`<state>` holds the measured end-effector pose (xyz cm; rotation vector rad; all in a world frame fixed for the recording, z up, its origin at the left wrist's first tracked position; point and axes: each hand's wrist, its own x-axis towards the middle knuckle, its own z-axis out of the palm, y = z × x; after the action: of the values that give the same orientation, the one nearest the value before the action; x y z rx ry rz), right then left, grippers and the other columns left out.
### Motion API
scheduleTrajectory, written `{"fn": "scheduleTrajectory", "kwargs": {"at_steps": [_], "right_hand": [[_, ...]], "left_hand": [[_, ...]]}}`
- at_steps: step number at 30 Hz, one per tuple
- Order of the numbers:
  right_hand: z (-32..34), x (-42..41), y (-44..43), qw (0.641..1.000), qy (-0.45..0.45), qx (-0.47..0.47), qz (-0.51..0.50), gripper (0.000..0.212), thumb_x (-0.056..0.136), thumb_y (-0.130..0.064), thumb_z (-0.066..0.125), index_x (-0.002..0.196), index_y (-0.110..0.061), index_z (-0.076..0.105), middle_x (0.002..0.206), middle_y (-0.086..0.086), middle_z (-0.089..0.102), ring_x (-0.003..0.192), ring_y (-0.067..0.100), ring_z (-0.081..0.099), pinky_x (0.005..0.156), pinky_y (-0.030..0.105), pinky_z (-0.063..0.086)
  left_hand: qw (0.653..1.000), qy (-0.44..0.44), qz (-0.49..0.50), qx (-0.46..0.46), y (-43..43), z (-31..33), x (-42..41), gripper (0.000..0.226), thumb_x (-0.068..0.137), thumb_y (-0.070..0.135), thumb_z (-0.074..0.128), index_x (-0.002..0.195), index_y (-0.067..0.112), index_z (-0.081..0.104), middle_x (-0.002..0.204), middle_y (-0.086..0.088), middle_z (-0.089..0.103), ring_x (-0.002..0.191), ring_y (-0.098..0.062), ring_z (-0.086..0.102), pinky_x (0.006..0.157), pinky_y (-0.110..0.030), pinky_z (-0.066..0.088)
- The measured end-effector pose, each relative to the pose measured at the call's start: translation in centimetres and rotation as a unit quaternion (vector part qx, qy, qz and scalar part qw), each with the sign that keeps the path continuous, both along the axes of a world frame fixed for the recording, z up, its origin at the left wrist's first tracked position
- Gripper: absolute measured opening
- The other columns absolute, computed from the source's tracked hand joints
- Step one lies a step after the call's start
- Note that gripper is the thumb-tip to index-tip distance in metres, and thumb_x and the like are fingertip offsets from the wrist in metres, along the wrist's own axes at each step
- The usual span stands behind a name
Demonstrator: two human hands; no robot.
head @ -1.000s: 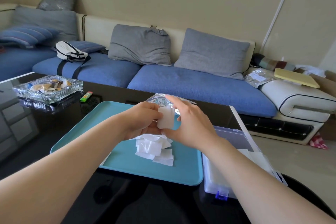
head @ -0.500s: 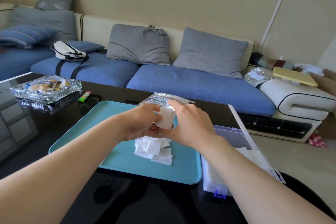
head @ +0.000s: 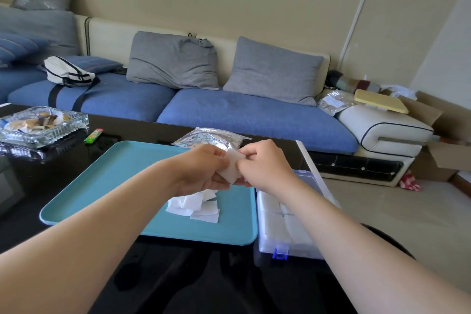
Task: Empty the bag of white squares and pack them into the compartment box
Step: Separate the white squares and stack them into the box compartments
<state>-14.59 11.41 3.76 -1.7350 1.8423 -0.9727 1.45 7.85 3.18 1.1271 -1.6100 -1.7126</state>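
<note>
Holding a small stack of white squares (head: 230, 166) above the teal tray (head: 76, 201), I have both hands on it. The left hand (head: 201, 173) cups it from below and from the left with its fingers curled round it. The right hand (head: 265, 164) pinches its right edge between thumb and forefinger. The stack sits tilted, one corner up.

Just beyond the hands the bag (head: 211, 138), silvery and crumpled, sits at the tray's far rim; I cannot tell whether it touches a hand. Under the hands a loose pile of squares (head: 196, 205) lies on the tray.

The compartment box (head: 277, 224) stands on the black worktop (head: 178, 275) just beside the tray's right rim, lid open, with my right forearm crossing above it. So the box lies to the right of the stack and nearer to me, and the right hand is the closer one.

I judge the coming move to be a short carry right and down into a compartment. I cannot make out which compartments are filled, because the inside shows only whitish and blurred.
</note>
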Motion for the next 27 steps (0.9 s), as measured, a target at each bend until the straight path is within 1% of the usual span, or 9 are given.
{"fn": "scheduleTrajectory", "kwargs": {"at_steps": [2,5,9,13,16,19,22,25,27], "right_hand": [[0.2,-1.1,0.6,0.995,-0.098,0.009,-0.030,0.020,0.082,-0.011,0.063,0.083,-0.015,0.083,0.083,0.010,0.078,0.075,0.026,0.079,0.067,0.041,0.067],[0.7,-2.7,2.0,0.990,-0.125,0.011,-0.063,0.017,0.081,-0.018,0.068,0.081,-0.024,0.084,0.085,0.001,0.080,0.075,0.020,0.079,0.071,0.041,0.067],[1.5,-6.2,4.1,0.995,-0.032,0.013,-0.091,0.024,0.093,-0.011,0.061,0.088,-0.022,0.082,0.090,-0.005,0.072,0.073,0.014,0.070,0.059,0.036,0.066],[1.4,-9.7,6.4,0.987,0.070,0.115,-0.085,0.028,0.094,-0.010,0.053,0.093,-0.018,0.081,0.095,0.005,0.071,0.078,0.026,0.072,0.054,0.032,0.063],[0.9,-11.5,7.6,0.970,0.113,0.200,-0.080,0.034,0.093,-0.005,0.048,0.097,-0.010,0.082,0.096,0.013,0.073,0.078,0.033,0.076,0.061,0.039,0.066],[0.2,-12.6,8.3,0.964,0.097,0.234,-0.086,0.035,0.093,-0.002,0.048,0.103,-0.006,0.081,0.096,0.017,0.077,0.082,0.034,0.078,0.070,0.042,0.067],[-0.8,-13.4,8.7,0.965,0.072,0.243,-0.069,0.030,0.096,0.001,0.055,0.109,-0.011,0.080,0.095,0.009,0.076,0.083,0.028,0.078,0.076,0.038,0.067],[-1.4,-13.8,9.1,0.970,0.055,0.233,-0.051,0.018,0.095,-0.003,0.072,0.108,-0.017,0.069,0.101,0.010,0.072,0.072,0.024,0.077,0.068,0.031,0.065],[-1.5,-14.1,9.0,0.972,0.064,0.222,-0.037,0.024,0.092,-0.008,0.080,0.103,-0.018,0.061,0.103,0.013,0.072,0.068,0.024,0.077,0.065,0.032,0.064]], "left_hand": [[1.000,0.008,0.002,-0.009,0.4,-0.1,-1.0,0.020,0.111,0.012,0.049,0.129,0.006,0.051,0.121,-0.020,0.072,0.107,-0.031,0.076,0.106,-0.050,0.054],[0.998,-0.026,0.015,-0.051,1.4,-0.3,-2.8,0.022,0.106,0.016,0.059,0.126,0.009,0.053,0.119,-0.016,0.073,0.106,-0.030,0.076,0.102,-0.050,0.056],[0.977,-0.134,-0.001,-0.167,3.1,-0.9,-5.7,0.013,0.104,0.025,0.058,0.114,0.016,0.059,0.111,-0.008,0.072,0.096,-0.019,0.076,0.085,-0.038,0.058],[0.928,-0.204,-0.070,-0.305,4.5,-1.6,-7.8,0.015,0.099,0.019,0.059,0.109,0.021,0.070,0.105,0.005,0.070,0.094,-0.013,0.067,0.077,-0.022,0.052],[0.892,-0.240,-0.144,-0.354,5.6,-2.1,-8.9,0.018,0.096,0.016,0.061,0.105,0.024,0.074,0.105,0.010,0.071,0.097,-0.008,0.067,0.086,-0.021,0.053],[0.855,-0.267,-0.200,-0.397,6.4,-2.9,-9.3,0.020,0.095,0.019,0.063,0.112,0.025,0.074,0.110,0.015,0.070,0.100,-0.003,0.063,0.083,-0.008,0.044],[0.816,-0.293,-0.231,-0.441,6.6,-3.8,-9.5,0.022,0.098,0.026,0.062,0.118,0.029,0.070,0.113,0.016,0.059,0.102,-0.001,0.050,0.092,-0.018,0.042],[0.788,-0.318,-0.240,-0.469,6.7,-4.3,-9.7,0.022,0.099,0.029,0.059,0.120,0.030,0.067,0.116,0.008,0.054,0.105,-0.009,0.049,0.099,-0.029,0.043],[0.779,-0.331,-0.245,-0.473,6.8,-4.3,-9.9,0.023,0.101,0.028,0.056,0.120,0.031,0.066,0.117,0.006,0.053,0.109,-0.014,0.052,0.099,-0.033,0.045]]}}
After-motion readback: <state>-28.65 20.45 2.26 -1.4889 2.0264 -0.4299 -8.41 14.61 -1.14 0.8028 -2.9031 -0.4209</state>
